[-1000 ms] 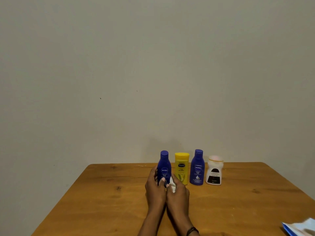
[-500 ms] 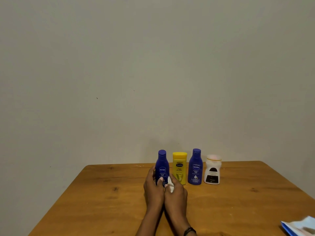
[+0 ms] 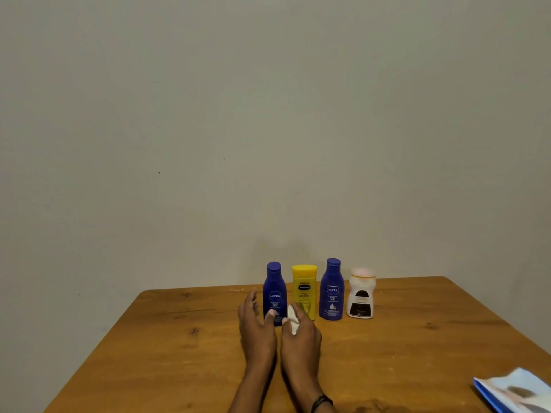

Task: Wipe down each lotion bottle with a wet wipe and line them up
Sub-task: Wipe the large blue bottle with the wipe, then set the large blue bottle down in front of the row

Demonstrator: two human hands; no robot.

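Observation:
Four lotion bottles stand upright in a row at the far side of the wooden table (image 3: 149,353): a blue bottle (image 3: 275,289), a yellow bottle (image 3: 304,286), a second blue bottle (image 3: 332,290) and a white bottle (image 3: 360,298). My left hand (image 3: 256,329) is at the left blue bottle, with its thumb tip on the lower front and its fingers stretched up beside the left side, a little apart from it. My right hand (image 3: 301,338) pinches a crumpled white wet wipe (image 3: 293,318) just right of that bottle's base, in front of the yellow one.
A blue and white wipe pack (image 3: 515,391) lies at the table's front right corner, partly cut off by the frame. A plain wall rises directly behind the bottles. The table's far edge runs just behind the row.
My left fingers have straightened away from the left blue bottle, only the thumb staying on it. The right hand with the wipe has hardly moved. The bottles stand where they were.

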